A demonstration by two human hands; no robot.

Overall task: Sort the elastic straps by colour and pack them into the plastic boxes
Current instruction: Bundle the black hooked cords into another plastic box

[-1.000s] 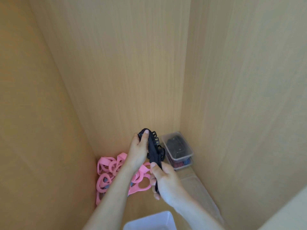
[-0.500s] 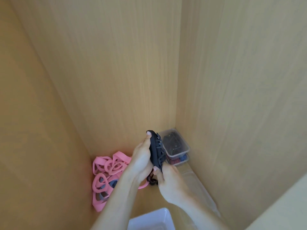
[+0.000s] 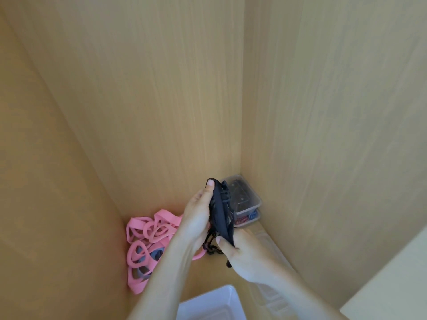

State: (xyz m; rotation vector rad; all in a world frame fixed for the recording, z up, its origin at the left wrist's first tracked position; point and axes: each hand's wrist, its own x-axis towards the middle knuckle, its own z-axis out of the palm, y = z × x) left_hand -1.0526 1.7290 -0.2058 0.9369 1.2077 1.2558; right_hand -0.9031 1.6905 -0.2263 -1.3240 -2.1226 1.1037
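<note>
we pinch the black strap bundle (image 3: 218, 212): left hand (image 3: 197, 215) on top, right hand (image 3: 246, 254) at bottom, just in front of the stacked boxes (image 3: 248, 200). tuck dangling loops in before packing.

Only 1 view, worn on the head, wide-angle. Looks forward and steeply down into a wooden corner (image 3: 241, 135), facing the stacked clear boxes (image 3: 248, 202) at its foot. Sits near the boxes, with 2 forearms (image 3: 166, 273) entering from the bottom edge, below and left of them. Takes in mostly wall (image 3: 161, 88) above the boxes.
</note>
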